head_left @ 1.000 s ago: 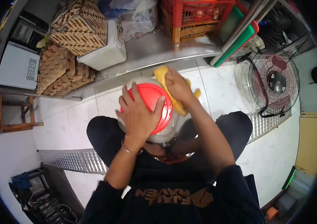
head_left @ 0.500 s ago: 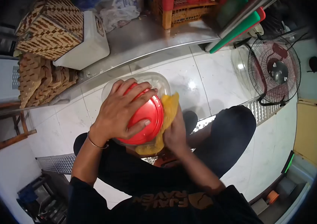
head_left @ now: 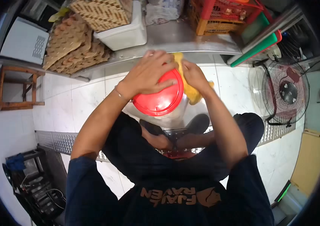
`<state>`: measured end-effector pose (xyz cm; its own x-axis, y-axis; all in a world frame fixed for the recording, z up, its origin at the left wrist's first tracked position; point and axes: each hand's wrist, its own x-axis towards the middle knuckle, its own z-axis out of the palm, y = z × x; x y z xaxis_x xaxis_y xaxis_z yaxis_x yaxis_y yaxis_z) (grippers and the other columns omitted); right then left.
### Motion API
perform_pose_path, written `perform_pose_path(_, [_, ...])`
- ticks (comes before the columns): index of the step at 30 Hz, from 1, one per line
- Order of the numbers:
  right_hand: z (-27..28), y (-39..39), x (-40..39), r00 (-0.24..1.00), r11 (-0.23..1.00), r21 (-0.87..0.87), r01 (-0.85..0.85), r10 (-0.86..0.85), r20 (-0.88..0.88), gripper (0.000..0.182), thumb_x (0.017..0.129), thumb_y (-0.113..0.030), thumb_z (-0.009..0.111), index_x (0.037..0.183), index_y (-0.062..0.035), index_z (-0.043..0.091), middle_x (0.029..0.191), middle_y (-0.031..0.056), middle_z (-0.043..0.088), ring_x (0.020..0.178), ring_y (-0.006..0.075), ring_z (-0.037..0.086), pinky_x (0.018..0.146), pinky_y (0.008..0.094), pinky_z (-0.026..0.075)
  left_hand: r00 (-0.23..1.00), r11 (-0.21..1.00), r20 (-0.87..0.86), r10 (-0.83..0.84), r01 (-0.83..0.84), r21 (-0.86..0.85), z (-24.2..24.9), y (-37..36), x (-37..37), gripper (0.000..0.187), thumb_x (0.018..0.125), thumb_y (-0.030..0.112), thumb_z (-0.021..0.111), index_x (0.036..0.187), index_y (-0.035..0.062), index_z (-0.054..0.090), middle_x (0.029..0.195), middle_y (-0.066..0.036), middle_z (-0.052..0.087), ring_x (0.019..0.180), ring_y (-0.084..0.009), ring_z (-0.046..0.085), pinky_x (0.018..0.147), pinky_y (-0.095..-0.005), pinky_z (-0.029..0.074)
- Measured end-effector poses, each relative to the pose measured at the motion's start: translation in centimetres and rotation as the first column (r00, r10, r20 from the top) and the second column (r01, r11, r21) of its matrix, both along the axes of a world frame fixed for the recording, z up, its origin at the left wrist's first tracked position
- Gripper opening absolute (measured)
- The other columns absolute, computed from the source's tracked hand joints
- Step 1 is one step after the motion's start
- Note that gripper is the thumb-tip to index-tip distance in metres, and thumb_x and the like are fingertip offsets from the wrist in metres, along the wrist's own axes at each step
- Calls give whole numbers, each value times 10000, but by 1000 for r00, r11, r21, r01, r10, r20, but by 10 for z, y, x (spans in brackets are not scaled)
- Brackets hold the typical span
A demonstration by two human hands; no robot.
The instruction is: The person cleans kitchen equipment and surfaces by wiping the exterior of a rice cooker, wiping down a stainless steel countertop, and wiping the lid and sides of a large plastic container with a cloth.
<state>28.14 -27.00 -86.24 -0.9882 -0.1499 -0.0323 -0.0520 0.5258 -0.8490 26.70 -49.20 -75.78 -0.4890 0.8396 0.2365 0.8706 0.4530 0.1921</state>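
A round red lid (head_left: 159, 98) tops a translucent container (head_left: 175, 117) that stands between my knees above the tiled floor. My left hand (head_left: 148, 74) lies spread over the lid's upper left part, fingers apart and pressing on it. At the right side of the lid, my right hand (head_left: 196, 78) is closed on a yellow cloth (head_left: 192, 93), which hangs along the rim and the container's side. The container's far side is hidden behind my hands.
A metal counter (head_left: 167, 40) runs across the back, bearing a white box (head_left: 126, 37), egg trays (head_left: 67, 43) and an orange crate (head_left: 220, 27). A fan (head_left: 288, 92) stands at right, a wooden stool (head_left: 16, 104) at left. My legs flank the container.
Both hands have moved away from my body. The cloth has gone round toward the lid's far right edge with my right hand. The camera view has also shifted.
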Motion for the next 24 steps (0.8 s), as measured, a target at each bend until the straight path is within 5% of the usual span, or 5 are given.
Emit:
perform_pose_path(4, [0,-29,114,913,902,-154,404,-407,15,273,975,-97,504,1180,24,638,1193,314,632,1139,470,601,981,490,493,603,595,-106,791,-798,-100,-11,10,44,629,854,521,687,1222,18,608,1262,-201,574,1203,-368,518,981,-508,426])
perform_pose_path(6, [2,-51,167,840,878,-75,474,-476,-262,287,960,-49,497,1203,41,621,1349,357,530,1285,502,500,1093,477,422,628,628,27,778,-775,-65,-5,23,74,602,844,517,695,1147,1,622,1209,-199,576,1139,-367,532,922,-491,439])
perform_pose_path(10, [13,-38,207,851,863,-114,493,-505,-145,289,954,-17,474,1201,56,606,1480,362,408,1379,536,393,1166,505,335,770,782,164,617,-623,-16,6,50,96,545,826,487,710,1020,-18,639,1104,-185,574,1009,-360,542,833,-465,455])
perform_pose_path(14, [14,12,192,956,931,-235,279,-292,-22,271,942,-7,497,1175,62,616,1548,308,359,1424,515,356,1182,529,306,854,869,183,487,-495,-1,17,62,112,489,805,395,745,1029,-24,630,1023,-178,560,941,-365,534,814,-446,459])
perform_pose_path(24, [53,3,27,869,867,276,-415,468,-161,224,943,-81,571,1141,-60,673,1613,102,373,1477,481,281,1170,525,329,872,882,143,468,-472,-7,19,66,130,565,791,402,753,1092,-53,609,1009,-165,559,899,-357,537,808,-446,471])
